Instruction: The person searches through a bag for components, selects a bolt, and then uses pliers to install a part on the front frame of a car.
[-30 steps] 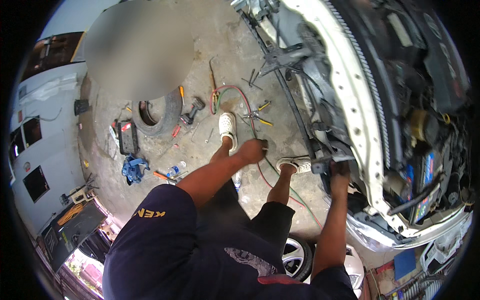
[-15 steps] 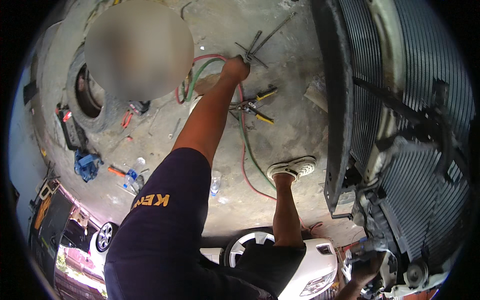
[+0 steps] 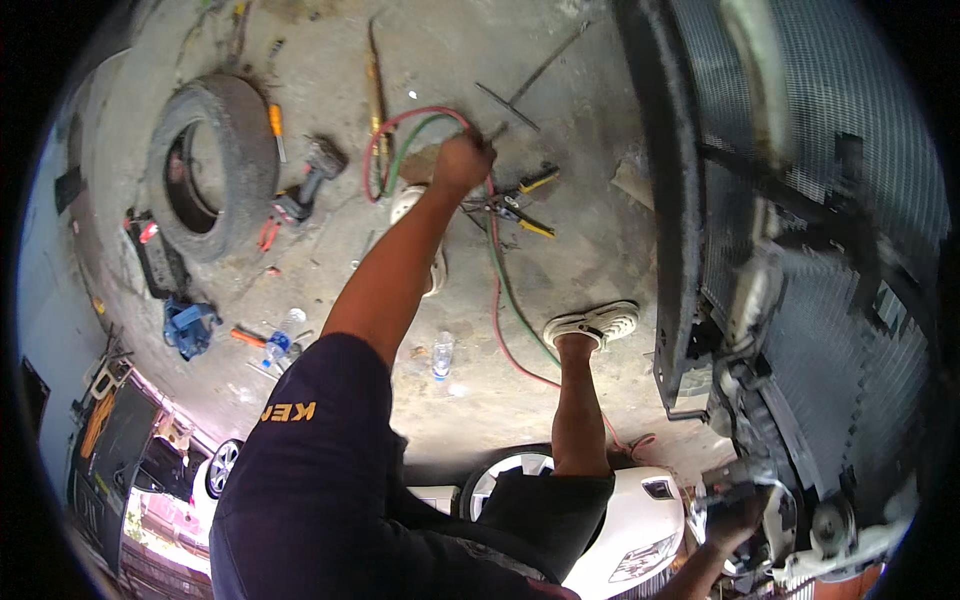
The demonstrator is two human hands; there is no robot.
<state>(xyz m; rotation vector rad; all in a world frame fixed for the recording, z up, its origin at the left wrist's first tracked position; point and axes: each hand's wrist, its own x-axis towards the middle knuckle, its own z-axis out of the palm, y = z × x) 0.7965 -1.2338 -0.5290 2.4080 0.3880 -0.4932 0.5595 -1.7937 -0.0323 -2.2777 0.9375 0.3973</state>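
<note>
My left hand [image 3: 464, 165] reaches down to the floor, its fingers closed on a dark metal bar [image 3: 500, 131] whose tip pokes out blurred. Just beyond it lies a black T-handle wrench [image 3: 545, 72]. Red and green twin hoses [image 3: 496, 262] loop beside and below this hand. Close by are yellow-handled pliers [image 3: 530, 222], crossing the hoses. At the lower right, my right hand [image 3: 735, 522] is closed against a grey boxy part [image 3: 738, 482] by the car's exposed front; blur hides what that part is.
A worn tyre [image 3: 250, 165], a cordless power tool [image 3: 318, 170] and an orange-handled screwdriver [image 3: 277, 125] lie at the left. A brass torch [image 3: 375, 95] is on the floor. A plastic bottle [image 3: 442, 356] stands nearer. The radiator [image 3: 820, 330] and black crossbar [image 3: 672, 200] fill the right.
The view has shifted, and the person whose blurred head covered the upper left is gone from there. A short bar that lay against the T-handle wrench is now in my left hand.
</note>
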